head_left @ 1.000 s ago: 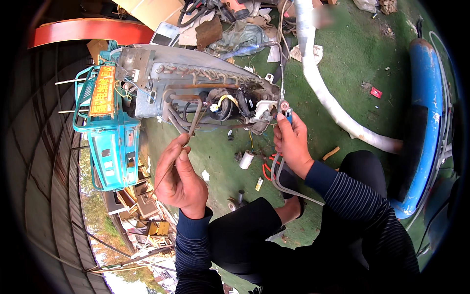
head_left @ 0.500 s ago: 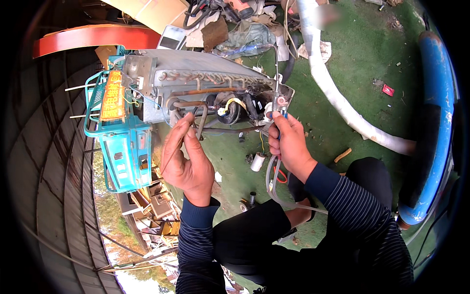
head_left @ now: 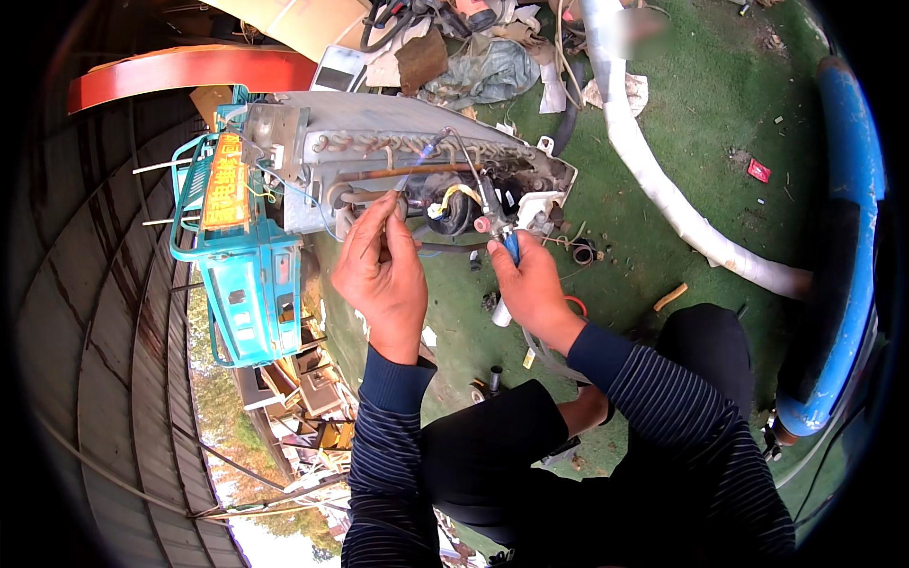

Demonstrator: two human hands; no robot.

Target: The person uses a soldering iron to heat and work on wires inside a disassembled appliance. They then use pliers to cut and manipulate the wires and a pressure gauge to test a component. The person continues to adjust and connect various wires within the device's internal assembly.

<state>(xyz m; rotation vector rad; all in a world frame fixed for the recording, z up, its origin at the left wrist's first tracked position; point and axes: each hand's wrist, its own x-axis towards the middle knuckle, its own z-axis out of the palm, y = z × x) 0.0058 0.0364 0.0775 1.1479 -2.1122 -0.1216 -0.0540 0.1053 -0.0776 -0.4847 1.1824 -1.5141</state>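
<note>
My right hand [head_left: 538, 295] is closed round the blue handle of a gas torch [head_left: 490, 201]. The torch's bent neck reaches up and left over an opened air-conditioner unit [head_left: 379, 118], and a faint bluish flame [head_left: 417, 166] points from its tip toward the copper pipes [head_left: 407, 174]. Close to those pipes, my left hand [head_left: 386, 284] pinches what looks like a thin rod [head_left: 364, 244], mostly hidden by the fingers. A black compressor with a yellow-white wire [head_left: 459, 195] sits inside the unit, left of the torch body.
A blue gas cylinder [head_left: 847, 237] lies at the right, with a white-wrapped hose [head_left: 663, 204] curving toward it. Rags and cardboard [head_left: 419, 64] lie beyond the unit. A teal cargo vehicle [head_left: 248, 303] stands at the left. Small debris is scattered on the green floor [head_left: 701, 114].
My right hand has moved left with the torch, and its tip has swung from the unit's right end over to the pipes. My left hand has shifted slightly right and up.
</note>
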